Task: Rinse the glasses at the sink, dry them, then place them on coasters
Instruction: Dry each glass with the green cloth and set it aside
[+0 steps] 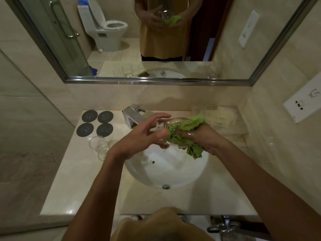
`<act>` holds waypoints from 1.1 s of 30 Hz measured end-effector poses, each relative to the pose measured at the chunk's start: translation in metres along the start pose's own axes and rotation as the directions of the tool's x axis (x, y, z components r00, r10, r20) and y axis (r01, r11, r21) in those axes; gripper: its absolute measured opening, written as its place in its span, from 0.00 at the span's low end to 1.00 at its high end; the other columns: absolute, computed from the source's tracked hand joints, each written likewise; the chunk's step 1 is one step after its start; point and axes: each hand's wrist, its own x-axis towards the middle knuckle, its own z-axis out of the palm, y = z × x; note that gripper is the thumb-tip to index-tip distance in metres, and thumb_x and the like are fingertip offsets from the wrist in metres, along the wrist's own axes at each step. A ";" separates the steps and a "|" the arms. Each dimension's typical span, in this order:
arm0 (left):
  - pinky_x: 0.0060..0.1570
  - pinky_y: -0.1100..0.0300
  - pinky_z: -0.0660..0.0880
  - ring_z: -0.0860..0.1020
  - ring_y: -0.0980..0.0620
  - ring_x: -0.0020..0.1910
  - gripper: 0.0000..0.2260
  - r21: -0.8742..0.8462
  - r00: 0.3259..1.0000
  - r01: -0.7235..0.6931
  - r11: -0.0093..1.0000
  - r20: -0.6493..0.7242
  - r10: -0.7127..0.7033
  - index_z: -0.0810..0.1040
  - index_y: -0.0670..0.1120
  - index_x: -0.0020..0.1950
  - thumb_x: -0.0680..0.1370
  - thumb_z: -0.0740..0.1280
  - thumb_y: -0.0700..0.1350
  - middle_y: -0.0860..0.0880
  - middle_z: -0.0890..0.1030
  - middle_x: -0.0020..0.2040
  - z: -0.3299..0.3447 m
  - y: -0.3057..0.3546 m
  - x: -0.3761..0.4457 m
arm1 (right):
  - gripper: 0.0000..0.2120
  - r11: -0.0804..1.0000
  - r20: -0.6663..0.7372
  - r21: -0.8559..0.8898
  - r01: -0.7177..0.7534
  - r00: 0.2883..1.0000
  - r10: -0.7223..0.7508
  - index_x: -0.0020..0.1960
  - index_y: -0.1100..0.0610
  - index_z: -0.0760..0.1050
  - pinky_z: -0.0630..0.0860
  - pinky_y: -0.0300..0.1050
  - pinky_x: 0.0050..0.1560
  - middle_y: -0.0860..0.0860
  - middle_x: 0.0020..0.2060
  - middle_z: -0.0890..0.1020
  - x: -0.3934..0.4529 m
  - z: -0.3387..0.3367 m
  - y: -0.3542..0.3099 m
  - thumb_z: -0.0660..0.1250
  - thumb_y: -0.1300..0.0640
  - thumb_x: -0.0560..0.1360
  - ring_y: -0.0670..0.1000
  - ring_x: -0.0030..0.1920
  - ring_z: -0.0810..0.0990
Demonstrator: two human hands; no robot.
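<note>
**Glass held over basin, cloth pushed inside**

Far left of the table (73,185): four dark round coasters (97,125) in a two-by-two block, all bare. Just near of them, two clear glasses (98,147) stand close together on the table, left of the sink (173,173).

Centre: chrome tap (132,115) at the far edge of the white basin. Left hand (139,136) holds a clear glass (169,132) above the basin, glass lying roughly on its side, base toward the left. Left fingers (160,116) curl over the base end, thumb on the near side; clamped on the glass.

Right of centre: right hand (202,136) grips a green cloth (187,134). Part of the cloth is stuffed into the glass mouth; the rest bunches out to the far right and hangs down on the near side. Right fingers closed on the cloth; some appear to reach inside the glass, though how far I cannot tell.

Far right: clear plastic wrapping (218,119) lies on the table.
</note>
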 end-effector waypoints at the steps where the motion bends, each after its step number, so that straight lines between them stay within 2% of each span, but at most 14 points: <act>1: 0.46 0.51 0.81 0.83 0.42 0.48 0.25 -0.092 0.998 0.069 0.993 0.012 -0.069 0.74 0.49 0.68 0.77 0.62 0.63 0.38 0.79 0.61 0.003 0.000 0.000 | 0.12 0.997 -0.019 -0.057 0.051 0.998 -0.053 0.49 0.51 0.83 0.81 0.40 0.40 0.47 0.40 0.87 0.001 -0.001 -0.003 0.79 0.56 0.66 0.48 0.44 0.86; 3: 0.36 0.53 0.78 0.81 0.40 0.37 0.37 -0.186 0.973 0.221 0.957 0.114 -0.202 0.78 0.44 0.62 0.73 0.54 0.74 0.32 0.81 0.50 0.007 -0.002 0.001 | 0.09 0.975 -0.036 -0.167 0.146 0.987 -0.154 0.44 0.49 0.83 0.78 0.33 0.40 0.42 0.37 0.86 0.003 -0.001 -0.006 0.80 0.59 0.67 0.41 0.42 0.85; 4: 0.32 0.57 0.76 0.80 0.42 0.32 0.39 -0.207 0.960 0.265 0.942 0.152 -0.236 0.80 0.43 0.57 0.73 0.51 0.75 0.33 0.81 0.44 0.009 -0.002 0.002 | 0.10 0.965 -0.051 -0.202 0.168 0.982 -0.182 0.41 0.48 0.82 0.76 0.30 0.39 0.40 0.35 0.85 0.004 -0.001 -0.008 0.80 0.60 0.67 0.39 0.39 0.84; 6: 0.24 0.64 0.68 0.76 0.48 0.25 0.35 -0.249 0.959 0.272 0.930 0.145 -0.241 0.81 0.43 0.46 0.75 0.50 0.72 0.40 0.79 0.33 0.013 -0.004 0.004 | 0.12 0.939 -0.069 -0.273 0.207 0.970 -0.234 0.37 0.46 0.81 0.74 0.28 0.37 0.38 0.31 0.84 0.006 -0.001 -0.009 0.80 0.60 0.67 0.36 0.36 0.82; 8: 0.22 0.66 0.63 0.72 0.51 0.23 0.28 -0.288 0.977 0.212 0.934 0.079 -0.198 0.81 0.45 0.43 0.78 0.55 0.68 0.44 0.77 0.30 0.016 -0.006 0.007 | 0.11 0.910 -0.082 -0.333 0.248 0.953 -0.290 0.37 0.47 0.81 0.74 0.29 0.38 0.40 0.31 0.83 0.009 0.000 -0.006 0.81 0.59 0.66 0.36 0.35 0.82; 10: 0.24 0.65 0.62 0.71 0.51 0.25 0.22 -0.261 0.989 0.144 0.955 -0.005 -0.151 0.83 0.49 0.44 0.79 0.59 0.64 0.43 0.77 0.33 0.016 -0.009 0.010 | 0.08 0.933 -0.112 -0.288 0.216 0.960 -0.257 0.42 0.52 0.83 0.78 0.32 0.41 0.45 0.37 0.85 0.011 0.000 -0.003 0.81 0.57 0.66 0.39 0.40 0.84; 13: 0.27 0.64 0.64 0.72 0.51 0.28 0.18 -0.177 0.996 0.011 0.984 -0.080 -0.026 0.80 0.45 0.51 0.78 0.64 0.60 0.43 0.78 0.36 0.014 -0.011 0.009 | 0.15 0.983 -0.079 -0.137 0.124 0.988 -0.136 0.55 0.57 0.83 0.82 0.42 0.50 0.51 0.48 0.87 0.012 0.002 0.000 0.79 0.57 0.69 0.48 0.50 0.85; 16: 0.29 0.62 0.67 0.73 0.50 0.31 0.23 -0.081 0.991 -0.095 0.992 -0.099 0.087 0.74 0.37 0.58 0.76 0.67 0.56 0.44 0.76 0.36 0.009 -0.012 0.005 | 0.14 0.996 -0.007 -0.039 -0.078 0.997 0.078 0.57 0.56 0.82 0.82 0.45 0.46 0.54 0.48 0.86 0.008 0.008 -0.001 0.76 0.57 0.72 0.54 0.51 0.85; 18: 0.31 0.61 0.70 0.75 0.50 0.33 0.21 -0.017 0.988 -0.136 0.991 -0.078 0.134 0.74 0.38 0.61 0.77 0.67 0.53 0.43 0.77 0.39 0.005 -0.012 0.004 | 0.14 0.960 0.111 0.118 -0.253 0.964 0.240 0.60 0.58 0.80 0.83 0.44 0.41 0.58 0.50 0.86 0.004 0.011 -0.005 0.72 0.58 0.75 0.57 0.48 0.86; 20: 0.35 0.60 0.75 0.78 0.49 0.38 0.20 0.040 0.982 -0.179 0.983 -0.054 0.181 0.74 0.39 0.63 0.77 0.68 0.50 0.42 0.78 0.44 0.002 -0.010 0.003 | 0.14 0.901 0.236 0.214 -0.376 0.915 0.326 0.60 0.61 0.79 0.83 0.43 0.39 0.61 0.52 0.85 0.000 0.011 -0.008 0.70 0.58 0.76 0.56 0.46 0.86; 24: 0.49 0.55 0.81 0.81 0.43 0.53 0.22 0.091 0.974 -0.227 0.970 -0.008 0.228 0.73 0.43 0.68 0.76 0.71 0.47 0.39 0.78 0.55 -0.001 -0.006 0.000 | 0.20 0.875 0.391 0.124 -0.467 0.834 0.389 0.59 0.60 0.79 0.81 0.37 0.34 0.61 0.49 0.85 -0.006 0.003 -0.011 0.67 0.49 0.72 0.49 0.35 0.84; 27: 0.56 0.52 0.80 0.80 0.43 0.57 0.23 0.132 0.970 -0.241 0.961 0.039 0.238 0.72 0.44 0.70 0.77 0.72 0.39 0.39 0.78 0.59 -0.004 -0.005 -0.001 | 0.21 0.869 0.449 0.094 -0.485 0.800 0.398 0.58 0.59 0.77 0.80 0.36 0.32 0.59 0.46 0.85 -0.007 -0.001 -0.009 0.66 0.47 0.71 0.47 0.33 0.82; 31: 0.58 0.50 0.80 0.80 0.42 0.59 0.24 0.137 0.964 -0.259 0.956 0.101 0.247 0.73 0.43 0.70 0.75 0.72 0.36 0.39 0.77 0.61 -0.005 -0.004 -0.002 | 0.19 0.894 0.410 -0.072 -0.442 0.804 0.430 0.54 0.59 0.79 0.81 0.39 0.37 0.55 0.43 0.86 -0.008 -0.005 -0.006 0.69 0.47 0.69 0.47 0.36 0.84; 33: 0.57 0.51 0.80 0.80 0.43 0.59 0.23 0.132 0.969 -0.240 0.962 0.093 0.229 0.74 0.42 0.69 0.75 0.72 0.35 0.40 0.78 0.61 -0.005 -0.006 -0.002 | 0.14 0.930 0.336 -0.143 -0.339 0.867 0.368 0.54 0.57 0.81 0.81 0.40 0.38 0.53 0.43 0.87 -0.009 -0.007 -0.004 0.72 0.50 0.71 0.49 0.39 0.86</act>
